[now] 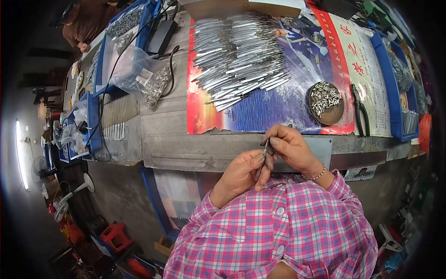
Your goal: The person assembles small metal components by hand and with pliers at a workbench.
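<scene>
Just past the table's front edge, close to my shirt, my two hands meet over a thin metal rod (pixel 266 149). My left hand (pixel 240 172) is closed, its thumb and fingers pinching the lower part of the rod. From the right, my right hand (pixel 296 151) pinches around the upper end, with fingertips almost touching the left ones. Much of the rod is hidden by the fingers. Beyond them a wide pile of slim silvery metal rods (pixel 246 60) lies on a printed poster (pixel 278 111). A round bowl (pixel 333 115) of small metal sleeves (pixel 325 97) stands to the right.
Black-handled pliers (pixel 360 111) lie right of the bowl. A blue bin (pixel 395 102) stands at the far right. At left are a plastic bag of small metal parts (pixel 155 86), dark cables (pixel 174 69) and blue trays (pixel 95 125). Another person (pixel 86 25) is at the upper left.
</scene>
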Demonstrator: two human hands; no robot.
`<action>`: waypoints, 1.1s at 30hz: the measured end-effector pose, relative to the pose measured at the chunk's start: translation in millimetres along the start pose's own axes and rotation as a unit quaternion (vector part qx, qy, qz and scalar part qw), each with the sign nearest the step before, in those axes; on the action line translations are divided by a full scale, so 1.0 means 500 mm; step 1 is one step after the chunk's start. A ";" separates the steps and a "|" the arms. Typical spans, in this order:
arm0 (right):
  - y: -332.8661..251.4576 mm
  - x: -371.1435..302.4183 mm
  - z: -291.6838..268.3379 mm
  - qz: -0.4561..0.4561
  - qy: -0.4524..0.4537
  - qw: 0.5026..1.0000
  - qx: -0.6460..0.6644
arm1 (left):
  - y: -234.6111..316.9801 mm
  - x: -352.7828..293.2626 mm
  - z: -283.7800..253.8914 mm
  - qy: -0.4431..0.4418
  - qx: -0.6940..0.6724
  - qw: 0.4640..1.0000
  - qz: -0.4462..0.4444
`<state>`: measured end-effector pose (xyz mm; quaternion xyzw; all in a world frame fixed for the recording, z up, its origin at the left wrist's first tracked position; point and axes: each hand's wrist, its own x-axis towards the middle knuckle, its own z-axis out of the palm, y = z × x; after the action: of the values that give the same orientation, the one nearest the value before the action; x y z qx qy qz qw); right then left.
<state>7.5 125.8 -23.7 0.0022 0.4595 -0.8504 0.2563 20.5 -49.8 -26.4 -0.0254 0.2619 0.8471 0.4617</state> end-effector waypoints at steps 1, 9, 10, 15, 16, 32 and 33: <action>-0.001 0.000 0.002 0.009 -0.001 1.000 -0.015 | -0.001 -0.002 -0.002 -0.008 -0.028 1.000 -0.010; 0.005 0.000 -0.007 0.022 -0.039 0.999 -0.004 | -0.019 -0.010 -0.012 -0.052 -0.114 0.991 -0.045; 0.005 0.000 -0.009 0.021 -0.059 0.998 -0.006 | -0.021 -0.010 -0.015 -0.076 -0.105 0.990 -0.047; 0.007 0.001 0.022 -0.022 0.009 0.995 -0.099 | -0.016 -0.006 -0.002 0.033 -0.001 0.999 -0.023; 0.004 0.001 0.030 -0.021 0.047 0.990 -0.131 | -0.014 -0.004 0.001 0.095 0.062 0.994 -0.008; 0.011 0.020 0.009 -0.100 0.010 0.967 -0.232 | 0.001 0.009 0.017 0.117 0.236 0.964 0.037; 0.015 0.028 0.016 -0.113 0.053 0.942 -0.312 | 0.000 0.014 0.019 0.225 0.469 0.846 0.114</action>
<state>0.2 110.0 -28.3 -0.0850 0.7119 -0.6864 0.1217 18.4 -40.0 -20.3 0.0347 0.7259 0.6410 0.2468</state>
